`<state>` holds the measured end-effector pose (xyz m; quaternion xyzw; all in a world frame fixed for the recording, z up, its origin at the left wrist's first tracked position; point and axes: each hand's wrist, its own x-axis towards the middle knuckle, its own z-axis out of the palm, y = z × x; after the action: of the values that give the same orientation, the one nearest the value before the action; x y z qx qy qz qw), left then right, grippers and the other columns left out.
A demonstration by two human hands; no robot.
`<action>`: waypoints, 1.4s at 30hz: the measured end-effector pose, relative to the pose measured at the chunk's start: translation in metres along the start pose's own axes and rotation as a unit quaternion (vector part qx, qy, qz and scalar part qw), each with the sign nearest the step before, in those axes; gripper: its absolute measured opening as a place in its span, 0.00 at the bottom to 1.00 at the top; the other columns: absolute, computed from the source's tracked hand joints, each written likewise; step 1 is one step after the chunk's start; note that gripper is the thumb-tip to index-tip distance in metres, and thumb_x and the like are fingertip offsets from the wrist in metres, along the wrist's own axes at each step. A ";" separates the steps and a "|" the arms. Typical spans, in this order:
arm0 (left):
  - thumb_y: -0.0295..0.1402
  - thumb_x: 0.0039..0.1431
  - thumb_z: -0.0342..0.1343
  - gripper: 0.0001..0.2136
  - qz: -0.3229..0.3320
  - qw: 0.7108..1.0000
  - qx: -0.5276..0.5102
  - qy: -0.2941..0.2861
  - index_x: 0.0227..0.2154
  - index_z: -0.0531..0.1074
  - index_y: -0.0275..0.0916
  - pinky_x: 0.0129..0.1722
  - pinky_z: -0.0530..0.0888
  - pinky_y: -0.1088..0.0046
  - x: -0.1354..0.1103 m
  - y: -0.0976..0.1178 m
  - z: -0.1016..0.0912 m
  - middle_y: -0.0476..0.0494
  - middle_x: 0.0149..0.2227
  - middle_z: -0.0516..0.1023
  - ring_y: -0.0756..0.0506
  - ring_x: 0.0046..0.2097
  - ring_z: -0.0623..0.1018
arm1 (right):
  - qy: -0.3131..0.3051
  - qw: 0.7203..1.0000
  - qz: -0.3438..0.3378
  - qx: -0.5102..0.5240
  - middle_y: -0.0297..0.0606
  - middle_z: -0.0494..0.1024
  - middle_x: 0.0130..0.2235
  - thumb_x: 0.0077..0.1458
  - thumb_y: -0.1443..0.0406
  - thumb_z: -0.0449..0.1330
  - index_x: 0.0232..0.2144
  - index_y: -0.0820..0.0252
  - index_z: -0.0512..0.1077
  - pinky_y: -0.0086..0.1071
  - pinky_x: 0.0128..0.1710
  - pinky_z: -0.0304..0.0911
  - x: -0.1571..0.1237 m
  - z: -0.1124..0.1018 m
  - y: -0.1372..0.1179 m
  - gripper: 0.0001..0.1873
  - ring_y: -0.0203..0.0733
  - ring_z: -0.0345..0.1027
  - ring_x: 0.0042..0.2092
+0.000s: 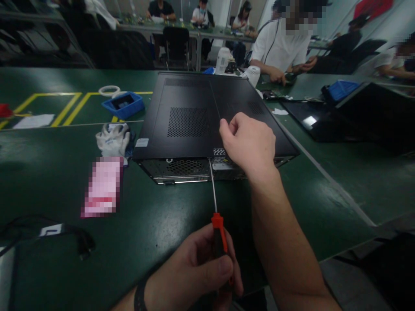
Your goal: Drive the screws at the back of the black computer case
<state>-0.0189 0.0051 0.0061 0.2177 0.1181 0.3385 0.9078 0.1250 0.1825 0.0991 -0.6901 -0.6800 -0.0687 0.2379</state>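
The screwdriver with a red-and-black handle and long steel shaft (218, 219) is at the lower centre of the frame, my left hand (202, 265) wrapped around its grip with the thumb pressed against the side. I judge it light and stiff, best held by the thick handle, since the thin shaft would give little purchase. The shaft reaches up to the near edge of a flat, black metal computer case (197, 123) lying at the centre; I can't tell whether the tip is seated. My right hand (251, 140) rests on top by that edge, fingers curled in; whether they pinch anything I cannot tell. The case looks heavy and rigid, its smooth surface perhaps slippery, so I would take it from beneath at both sides, minding the thin metal edges. Left of it lie grey-and-white work gloves (112, 139). Beyond them, at the upper left, a shallow blue plastic tray (129, 113) holds a dark object I can't identify. At the upper right sits a blue plastic bin (343, 88), its contents unclear to me.
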 end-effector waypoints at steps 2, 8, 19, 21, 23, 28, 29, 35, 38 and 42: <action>0.40 0.63 0.65 0.15 -0.015 1.000 -0.010 0.004 0.44 0.73 0.35 0.23 0.73 0.84 -0.001 0.003 0.002 0.45 0.32 0.81 0.55 0.23 0.76 | 0.001 1.000 -0.001 -0.001 0.43 0.81 0.33 0.65 0.52 0.51 0.34 0.57 0.77 0.37 0.38 0.59 0.000 0.000 0.000 0.20 0.46 0.72 0.36; 0.39 0.63 0.66 0.14 -0.026 0.999 -0.015 0.011 0.42 0.74 0.35 0.24 0.75 0.83 -0.001 0.005 0.004 0.44 0.34 0.81 0.55 0.25 0.78 | 0.004 1.000 0.002 -0.002 0.43 0.81 0.33 0.65 0.51 0.51 0.34 0.57 0.77 0.37 0.38 0.60 0.000 0.001 0.001 0.21 0.45 0.71 0.36; 0.41 0.62 0.66 0.17 -0.024 1.000 -0.009 0.010 0.47 0.75 0.33 0.26 0.73 0.83 -0.001 0.004 0.005 0.44 0.33 0.80 0.55 0.25 0.77 | -0.001 1.000 0.001 -0.001 0.43 0.80 0.34 0.66 0.51 0.51 0.33 0.57 0.76 0.38 0.39 0.59 0.000 0.001 0.000 0.21 0.47 0.72 0.36; 0.40 0.62 0.66 0.16 -0.030 0.999 -0.017 0.012 0.46 0.75 0.33 0.26 0.72 0.82 -0.002 0.007 0.007 0.43 0.34 0.81 0.55 0.25 0.77 | -0.002 1.000 0.003 -0.001 0.43 0.80 0.34 0.66 0.51 0.51 0.33 0.57 0.76 0.38 0.39 0.60 0.001 0.001 0.000 0.21 0.47 0.72 0.37; 0.40 0.63 0.65 0.14 -0.022 1.000 -0.006 0.011 0.43 0.73 0.35 0.24 0.71 0.83 -0.002 0.005 0.005 0.44 0.34 0.81 0.56 0.24 0.76 | 0.000 1.000 0.003 0.000 0.43 0.81 0.34 0.66 0.51 0.51 0.34 0.57 0.76 0.38 0.39 0.60 0.001 0.001 0.000 0.20 0.47 0.72 0.37; 0.42 0.61 0.67 0.16 0.014 1.000 0.023 0.004 0.40 0.68 0.39 0.18 0.68 0.86 -0.001 -0.004 -0.005 0.49 0.29 0.79 0.58 0.19 0.70 | 0.000 1.000 0.001 -0.004 0.44 0.81 0.34 0.65 0.52 0.51 0.35 0.57 0.77 0.37 0.38 0.59 0.000 0.001 0.000 0.20 0.46 0.71 0.36; 0.42 0.62 0.66 0.16 0.015 1.000 0.023 0.006 0.40 0.69 0.39 0.19 0.69 0.85 -0.001 -0.005 -0.005 0.49 0.29 0.79 0.58 0.19 0.70 | 0.002 1.000 0.001 -0.004 0.44 0.81 0.34 0.65 0.52 0.51 0.34 0.57 0.77 0.37 0.38 0.59 0.000 0.001 0.000 0.20 0.46 0.71 0.36; 0.41 0.61 0.66 0.17 -0.033 0.999 -0.022 0.009 0.45 0.76 0.33 0.25 0.73 0.82 0.000 0.005 0.004 0.42 0.34 0.81 0.54 0.25 0.78 | 0.008 1.000 -0.003 -0.001 0.43 0.81 0.33 0.65 0.52 0.51 0.33 0.57 0.77 0.37 0.37 0.59 0.000 0.001 0.001 0.20 0.45 0.71 0.35; 0.39 0.61 0.66 0.14 -0.031 0.999 -0.018 0.023 0.43 0.74 0.34 0.25 0.73 0.82 0.000 0.007 0.007 0.42 0.35 0.81 0.54 0.25 0.78 | 0.002 1.000 -0.001 -0.002 0.43 0.81 0.33 0.65 0.52 0.51 0.33 0.57 0.76 0.38 0.37 0.59 0.000 0.000 0.000 0.20 0.46 0.71 0.35; 0.40 0.64 0.64 0.13 0.000 1.000 0.004 0.008 0.40 0.69 0.37 0.21 0.71 0.84 0.001 0.002 0.002 0.46 0.32 0.81 0.56 0.22 0.74 | 0.002 1.000 0.003 -0.003 0.43 0.81 0.33 0.65 0.52 0.51 0.33 0.57 0.76 0.38 0.38 0.59 0.000 0.000 -0.001 0.20 0.46 0.72 0.35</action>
<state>-0.0187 0.0064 0.0086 0.2189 0.1269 0.3397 0.9059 0.1243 0.1824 0.0990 -0.6926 -0.6775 -0.0718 0.2370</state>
